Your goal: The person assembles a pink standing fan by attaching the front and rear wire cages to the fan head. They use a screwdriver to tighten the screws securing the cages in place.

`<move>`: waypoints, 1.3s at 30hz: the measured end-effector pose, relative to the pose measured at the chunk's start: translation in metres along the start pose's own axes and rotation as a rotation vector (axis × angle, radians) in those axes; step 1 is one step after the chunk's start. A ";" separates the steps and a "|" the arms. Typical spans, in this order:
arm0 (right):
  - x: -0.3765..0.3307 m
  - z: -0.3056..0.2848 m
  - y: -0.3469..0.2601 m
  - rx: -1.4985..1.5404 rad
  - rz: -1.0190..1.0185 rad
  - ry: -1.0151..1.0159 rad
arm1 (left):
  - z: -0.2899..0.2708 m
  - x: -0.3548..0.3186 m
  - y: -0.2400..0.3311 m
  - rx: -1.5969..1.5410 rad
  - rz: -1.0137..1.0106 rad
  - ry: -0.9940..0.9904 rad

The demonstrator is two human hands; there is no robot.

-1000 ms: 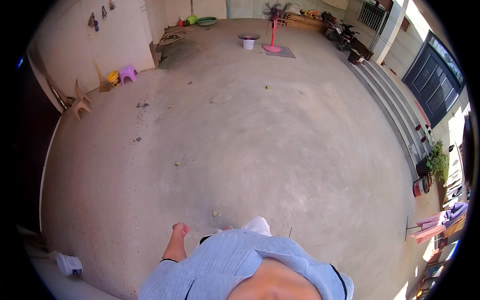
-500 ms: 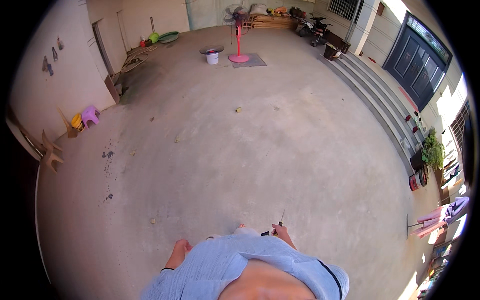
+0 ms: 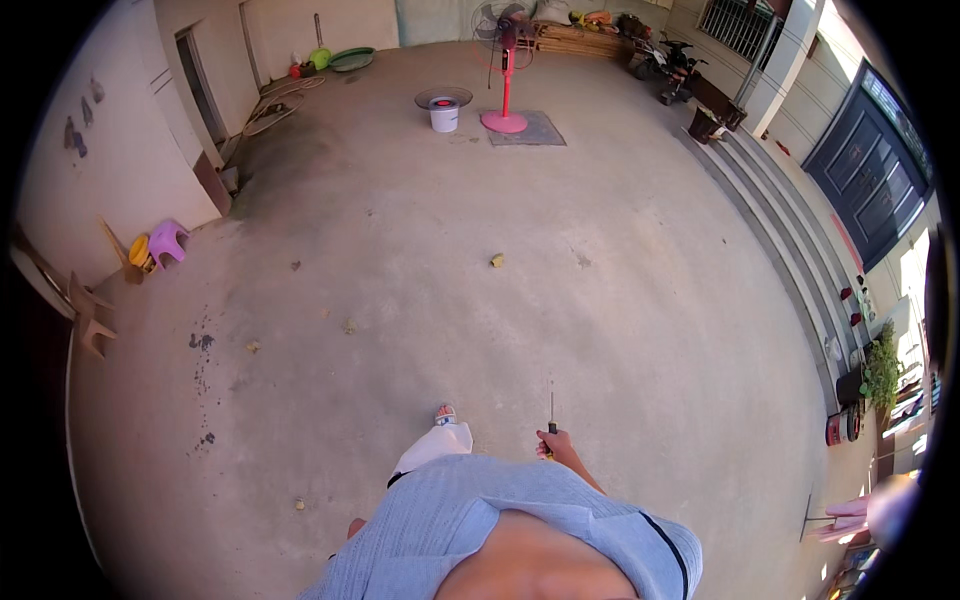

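Note:
In my right hand (image 3: 560,446) is a screwdriver (image 3: 553,427) with a dark handle, its long thin shaft pointing forward over the concrete floor. The fingers are closed around the handle. Only a small part of my left hand (image 3: 356,525) shows beside my blue shirt at the lower left, and its fingers are hidden. Far ahead stands a red pedestal fan (image 3: 507,90) on a grey mat. Left of it is a white bucket (image 3: 445,120) with a round dark fan guard (image 3: 430,98) lying across its top.
Steps (image 3: 765,210) rise on the right to a blue double door (image 3: 868,165). A motorbike (image 3: 672,72) is parked at the back right. Along the left wall are a purple stool (image 3: 167,243) and a yellow bucket (image 3: 139,250). A dry leaf (image 3: 497,261) lies mid-floor.
I have stepped forward, and one sandalled foot now shows ahead of me. My right hand with the screwdriver has moved slightly up and left. My left hand has dropped mostly out of sight.

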State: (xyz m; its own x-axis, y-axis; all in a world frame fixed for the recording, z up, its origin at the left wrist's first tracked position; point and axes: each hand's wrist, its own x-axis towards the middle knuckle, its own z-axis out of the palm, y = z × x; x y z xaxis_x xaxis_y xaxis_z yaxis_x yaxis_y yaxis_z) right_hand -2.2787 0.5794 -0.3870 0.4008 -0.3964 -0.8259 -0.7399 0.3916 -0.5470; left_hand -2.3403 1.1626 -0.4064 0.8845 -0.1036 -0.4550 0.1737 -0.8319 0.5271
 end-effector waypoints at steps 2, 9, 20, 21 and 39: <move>-0.051 0.031 -0.063 -0.280 0.015 0.129 | -0.015 0.069 0.025 -0.126 -0.031 0.081; 0.023 0.019 -0.155 0.075 0.119 0.190 | -0.129 0.442 0.242 -1.169 -0.754 0.109; 0.285 0.072 -0.463 0.373 0.032 0.082 | -0.143 0.727 0.417 -1.185 -0.714 -0.013; 0.314 0.073 -0.496 0.419 0.004 0.058 | -0.147 0.726 0.423 -1.124 -0.722 -0.081; 0.587 0.209 -0.932 0.172 0.029 -0.012 | -0.233 1.070 0.550 -1.360 -1.052 0.178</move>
State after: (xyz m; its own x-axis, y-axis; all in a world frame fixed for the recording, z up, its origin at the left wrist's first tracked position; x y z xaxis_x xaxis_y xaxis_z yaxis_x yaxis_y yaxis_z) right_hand -1.2411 0.1549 -0.3909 0.3880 -0.3730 -0.8428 -0.6480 0.5398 -0.5372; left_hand -1.1975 0.7215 -0.4362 0.1783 0.2733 -0.9453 0.7915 0.5309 0.3028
